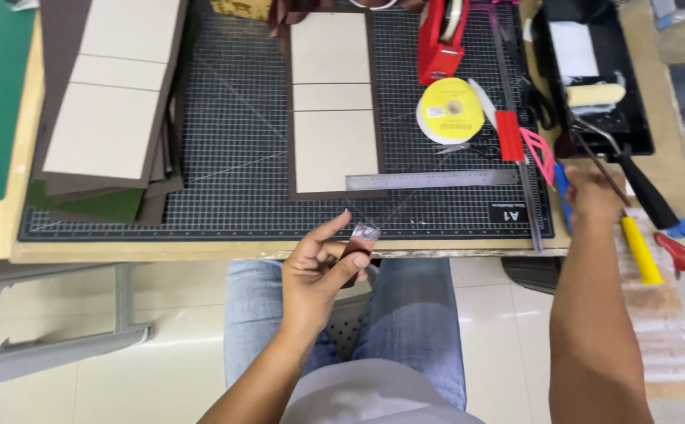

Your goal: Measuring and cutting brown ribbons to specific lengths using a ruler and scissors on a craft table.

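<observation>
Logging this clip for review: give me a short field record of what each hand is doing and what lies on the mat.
left hand: raised over the lap, pinching a small clear strip, probably tape, in a fingertip grip
right hand: at the table's right edge, by a blue-handled tool; whether it grips it cannot be told
cutting mat: black, gridded
on mat: brown cover with three beige boards, steel ruler, yellow ribbon roll, red tape dispenser
right of mat: black paint tray with roller

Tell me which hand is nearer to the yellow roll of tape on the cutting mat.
Right. The right hand is at the mat's right edge, below and to the right of the yellow roll of tape. The left hand is off the mat's near edge, farther away.
</observation>
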